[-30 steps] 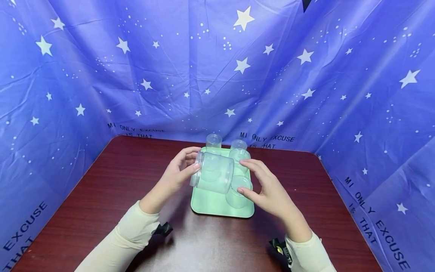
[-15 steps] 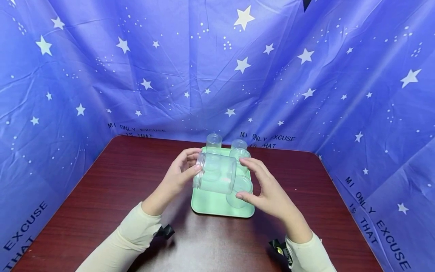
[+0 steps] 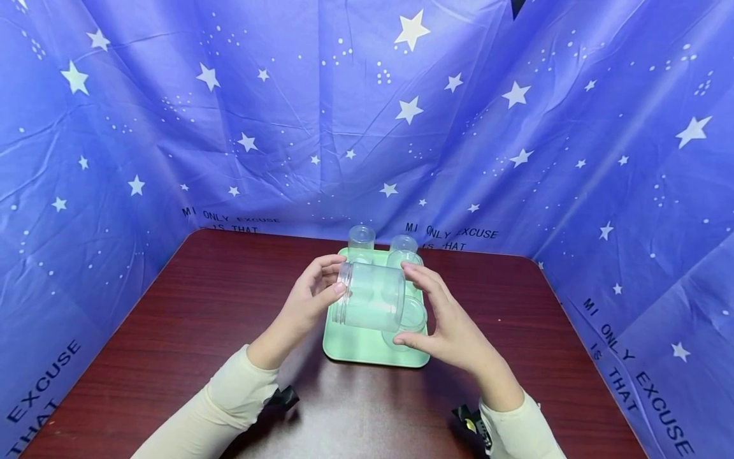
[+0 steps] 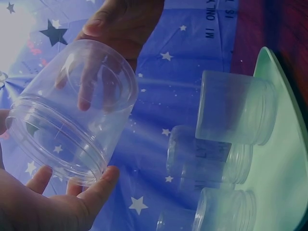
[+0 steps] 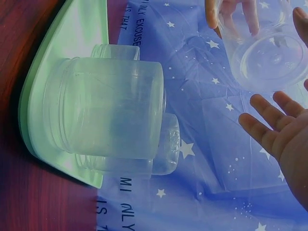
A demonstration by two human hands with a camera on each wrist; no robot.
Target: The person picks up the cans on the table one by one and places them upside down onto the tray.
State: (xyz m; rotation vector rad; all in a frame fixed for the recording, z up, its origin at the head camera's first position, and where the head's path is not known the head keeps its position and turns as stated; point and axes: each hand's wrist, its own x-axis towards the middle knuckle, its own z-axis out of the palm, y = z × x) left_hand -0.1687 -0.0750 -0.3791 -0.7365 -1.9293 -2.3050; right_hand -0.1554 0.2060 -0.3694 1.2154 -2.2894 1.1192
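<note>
A clear plastic jar (image 3: 374, 298) is held on its side above the green tray (image 3: 346, 349). My left hand (image 3: 309, 296) grips its ribbed, threaded mouth, thumb on the near side and fingers around the rim, as the left wrist view shows up close. At the jar's base, my right hand (image 3: 453, 322) is spread with fingers and thumb apart. Whether its fingertips touch the plastic is hard to tell; in the right wrist view the fingers (image 5: 264, 118) appear just off the base. The jar looks see-through, with nothing visible inside.
Several similar clear jars stand mouth down on the tray, among them a front right jar (image 5: 103, 108), a far left one (image 3: 361, 236) and a far right one (image 3: 404, 243). The tray lies on a dark red wooden table (image 3: 201, 306). Blue star-patterned cloth (image 3: 321, 127) surrounds it.
My left hand has carried the jar a little to the right and slightly nearer me, bringing its base between the right hand's fingers and thumb. The right hand has shifted only slightly.
</note>
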